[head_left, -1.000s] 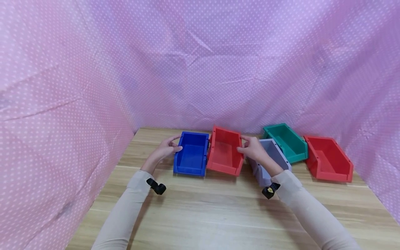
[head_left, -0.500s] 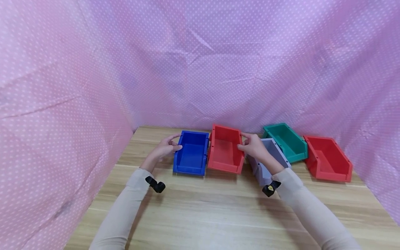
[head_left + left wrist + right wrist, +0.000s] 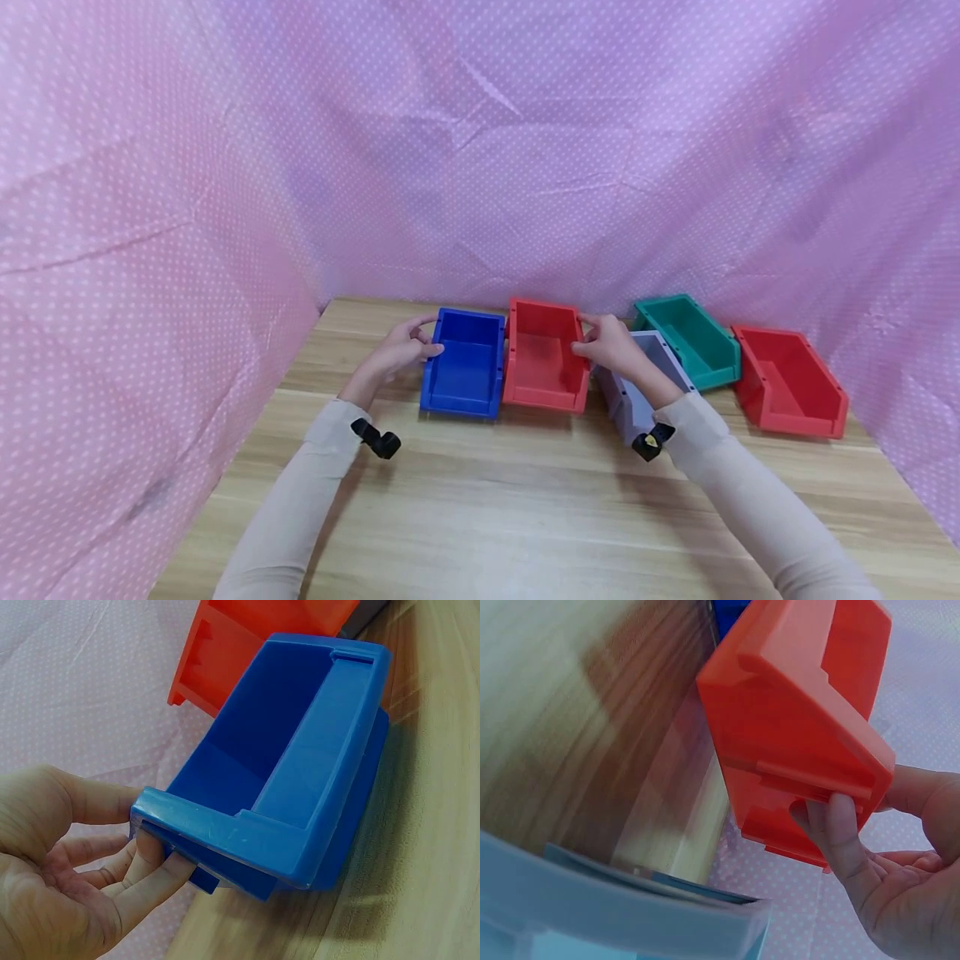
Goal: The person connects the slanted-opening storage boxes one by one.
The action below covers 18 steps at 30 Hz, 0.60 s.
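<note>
A blue plastic storage bin (image 3: 465, 371) and a red storage bin (image 3: 546, 371) stand side by side toward the back of the wooden table, both with nothing inside. My left hand (image 3: 396, 354) pinches the blue bin's left wall, thumb over the rim. In the left wrist view, fingers (image 3: 154, 881) curl under the lip of that wall. On the other side, my right hand (image 3: 611, 348) pinches the red bin's right wall between thumb and fingers (image 3: 844, 836). The bins' facing walls are very close; whether they touch cannot be told, nor whether their bases rest fully on the table.
A grey bin (image 3: 633, 408) sits partly beneath my right wrist. Behind it stands a green bin (image 3: 693, 342), and a second red bin (image 3: 791, 379) is at the far right. Pink dotted cloth (image 3: 480, 167) hangs behind the wooden table (image 3: 480, 508).
The red bin has turned slightly, its front now more in line with the blue bin's. The blue bin has shifted slightly back and right. Both hands keep their grips.
</note>
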Motion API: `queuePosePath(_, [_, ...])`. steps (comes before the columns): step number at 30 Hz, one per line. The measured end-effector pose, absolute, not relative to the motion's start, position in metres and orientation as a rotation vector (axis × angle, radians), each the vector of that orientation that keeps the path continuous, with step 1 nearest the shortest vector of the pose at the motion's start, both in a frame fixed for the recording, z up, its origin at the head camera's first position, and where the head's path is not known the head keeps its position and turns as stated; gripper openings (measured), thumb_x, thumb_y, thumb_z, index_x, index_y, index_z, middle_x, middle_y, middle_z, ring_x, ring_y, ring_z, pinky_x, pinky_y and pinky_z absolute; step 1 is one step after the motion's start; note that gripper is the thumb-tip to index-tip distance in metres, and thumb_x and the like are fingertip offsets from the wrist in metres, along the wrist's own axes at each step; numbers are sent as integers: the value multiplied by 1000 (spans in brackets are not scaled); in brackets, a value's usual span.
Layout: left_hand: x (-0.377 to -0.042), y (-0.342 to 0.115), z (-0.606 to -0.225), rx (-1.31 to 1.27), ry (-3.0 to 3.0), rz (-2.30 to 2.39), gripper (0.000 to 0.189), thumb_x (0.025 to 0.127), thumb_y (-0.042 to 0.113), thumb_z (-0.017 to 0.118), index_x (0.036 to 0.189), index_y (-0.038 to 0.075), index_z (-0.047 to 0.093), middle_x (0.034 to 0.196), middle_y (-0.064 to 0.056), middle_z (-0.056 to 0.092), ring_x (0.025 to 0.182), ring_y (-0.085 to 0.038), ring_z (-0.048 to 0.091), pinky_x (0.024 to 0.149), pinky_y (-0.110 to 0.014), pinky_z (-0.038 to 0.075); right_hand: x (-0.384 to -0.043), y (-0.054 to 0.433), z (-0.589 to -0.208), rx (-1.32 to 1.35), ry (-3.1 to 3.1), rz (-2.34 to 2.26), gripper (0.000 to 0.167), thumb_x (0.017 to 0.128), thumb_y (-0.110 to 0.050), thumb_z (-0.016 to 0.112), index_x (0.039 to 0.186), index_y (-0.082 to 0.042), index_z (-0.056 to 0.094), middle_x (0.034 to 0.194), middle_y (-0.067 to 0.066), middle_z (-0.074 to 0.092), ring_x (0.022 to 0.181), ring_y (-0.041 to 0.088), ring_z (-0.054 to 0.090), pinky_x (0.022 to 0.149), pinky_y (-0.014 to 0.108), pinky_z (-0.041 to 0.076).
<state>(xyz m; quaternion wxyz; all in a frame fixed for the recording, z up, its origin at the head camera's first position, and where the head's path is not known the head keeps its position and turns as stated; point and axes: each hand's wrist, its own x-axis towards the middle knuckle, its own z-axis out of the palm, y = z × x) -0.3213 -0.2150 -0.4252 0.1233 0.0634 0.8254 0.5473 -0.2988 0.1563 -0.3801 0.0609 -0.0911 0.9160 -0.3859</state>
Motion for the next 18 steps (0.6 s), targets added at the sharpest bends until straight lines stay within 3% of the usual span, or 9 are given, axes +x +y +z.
queuePosePath(12, [-324, -215, -425, 176, 2390, 1592, 72, 96, 8, 69, 159, 13, 35, 102, -9, 53, 87, -17, 58, 76, -26, 51, -303, 153, -376, -217, 2765, -1139, 78, 90, -11, 75, 156, 1, 36, 104, 23, 72, 78, 28, 74, 70, 33, 62])
queuePosePath(18, [-325, -216, -425, 151, 2388, 1602, 72, 95, 8, 69, 159, 14, 37, 102, -7, 53, 85, -15, 58, 77, -29, 53, -301, 148, -373, -216, 2776, -1139, 76, 89, -7, 75, 155, 2, 38, 102, 24, 72, 71, 27, 72, 73, 40, 62])
